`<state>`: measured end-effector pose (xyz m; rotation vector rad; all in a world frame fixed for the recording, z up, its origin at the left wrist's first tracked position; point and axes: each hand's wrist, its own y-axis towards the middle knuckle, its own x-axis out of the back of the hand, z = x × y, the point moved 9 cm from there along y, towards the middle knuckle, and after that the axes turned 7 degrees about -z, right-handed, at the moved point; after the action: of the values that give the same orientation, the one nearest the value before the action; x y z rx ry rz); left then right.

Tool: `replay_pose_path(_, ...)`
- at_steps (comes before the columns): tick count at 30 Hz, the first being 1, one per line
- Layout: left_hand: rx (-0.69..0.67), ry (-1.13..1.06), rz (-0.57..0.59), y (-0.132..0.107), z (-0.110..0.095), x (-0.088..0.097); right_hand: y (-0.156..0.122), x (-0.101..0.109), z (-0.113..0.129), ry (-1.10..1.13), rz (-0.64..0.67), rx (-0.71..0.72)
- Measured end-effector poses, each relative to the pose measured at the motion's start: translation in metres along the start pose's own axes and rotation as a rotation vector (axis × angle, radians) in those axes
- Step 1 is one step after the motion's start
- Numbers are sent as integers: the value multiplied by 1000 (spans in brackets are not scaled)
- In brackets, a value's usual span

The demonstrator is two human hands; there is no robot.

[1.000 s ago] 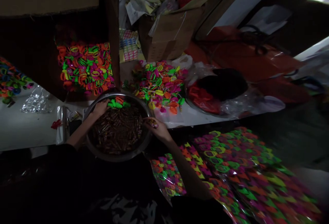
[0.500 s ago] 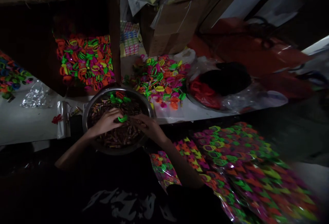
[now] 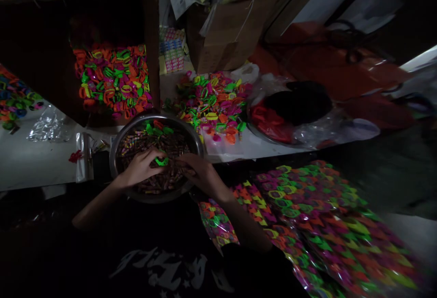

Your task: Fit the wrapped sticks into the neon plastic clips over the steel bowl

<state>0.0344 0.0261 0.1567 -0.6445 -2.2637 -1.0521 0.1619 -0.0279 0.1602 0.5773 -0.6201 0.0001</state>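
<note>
One green plastic toy (image 3: pixel 161 161) is pinched by the left hand (image 3: pixel 140 166); the right hand (image 3: pixel 202 170)'s hold cannot be told. Clear bags (image 3: pixel 314 191) are filled; loose toys (image 3: pixel 213 102) remain.

The basin (image 3: pixel 114 156) looks smooth, shiny metal, the green piece (image 3: pixel 161 162) plastic, the carton (image 3: pixel 235 29) matt cardboard.

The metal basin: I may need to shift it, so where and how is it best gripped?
Probably by the basin's rim, at left and right together, coming from outside: the round edge shows there, while loose small pieces inside offer no hold.
</note>
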Motion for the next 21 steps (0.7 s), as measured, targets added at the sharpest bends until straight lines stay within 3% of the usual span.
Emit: replay_pose_path(21, -125, 171, 49, -1, -18, -10, -3, -6, -1, 76, 24, 32)
